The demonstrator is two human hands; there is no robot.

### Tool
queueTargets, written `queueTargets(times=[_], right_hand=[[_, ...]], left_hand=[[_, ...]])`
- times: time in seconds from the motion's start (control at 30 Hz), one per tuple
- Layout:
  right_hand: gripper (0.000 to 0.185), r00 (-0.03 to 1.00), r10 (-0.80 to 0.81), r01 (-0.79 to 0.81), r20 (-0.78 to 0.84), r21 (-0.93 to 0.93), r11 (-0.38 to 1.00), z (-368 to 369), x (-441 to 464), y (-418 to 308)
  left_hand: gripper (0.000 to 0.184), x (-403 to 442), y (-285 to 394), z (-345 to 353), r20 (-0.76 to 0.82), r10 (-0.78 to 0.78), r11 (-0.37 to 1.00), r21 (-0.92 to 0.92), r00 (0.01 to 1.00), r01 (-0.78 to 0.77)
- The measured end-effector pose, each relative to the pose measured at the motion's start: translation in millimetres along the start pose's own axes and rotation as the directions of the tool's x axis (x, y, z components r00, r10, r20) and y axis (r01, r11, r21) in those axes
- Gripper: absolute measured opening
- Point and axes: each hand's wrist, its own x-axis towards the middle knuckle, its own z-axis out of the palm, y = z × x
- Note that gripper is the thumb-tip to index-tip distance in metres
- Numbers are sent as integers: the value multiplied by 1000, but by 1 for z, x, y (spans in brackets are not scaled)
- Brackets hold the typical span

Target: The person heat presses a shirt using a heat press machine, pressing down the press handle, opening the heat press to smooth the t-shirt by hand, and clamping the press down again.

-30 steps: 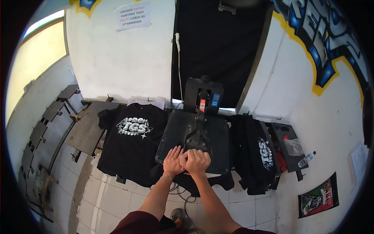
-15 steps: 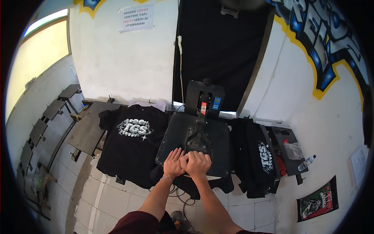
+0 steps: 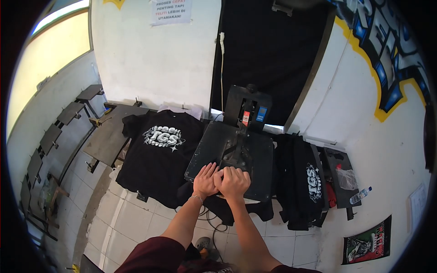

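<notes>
A black heat press (image 3: 259,159) stands in the middle with its upper plate lowered over dark fabric, which hangs out below its front edge. My right hand (image 3: 233,183) is wrapped round the press handle at the front; the fist hides most of the handle. Beside it on the left, my left hand (image 3: 206,181) lies with fingers stretched out at the handle and plate, touching my right hand. To the left a black T-shirt (image 3: 154,159) with a white print lies spread out. Right of the press lies another printed black shirt (image 3: 296,182).
Small dark platens (image 3: 51,139) line the left wall, near a larger board (image 3: 109,136). At the right, a dark stand (image 3: 337,159) holds a plastic bag (image 3: 347,178), with a water bottle (image 3: 360,195) at its edge. Cables (image 3: 214,223) hang below the press.
The camera view has shifted, so the scene sits further right and a little higher. Both hands keep their places at the press handle, and the plate stays down.
</notes>
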Motion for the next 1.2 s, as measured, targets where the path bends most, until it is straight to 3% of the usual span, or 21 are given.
queueTargets(times=[0.27,0.57,1.2], right_hand=[[24,999,-11,11,-38,4,1000,-10,27,0],[29,996,-4,8,-86,54,999,-19,65,2],[29,995,30,-22,-92,90,996,-22,73,1]], left_hand=[[56,8,2,-11,-61,32,997,-64,998,-35],[54,22,-2,-17,-53,116,993,-5,992,-117],[50,30,7,-31,-38,102,994,-42,994,-104]])
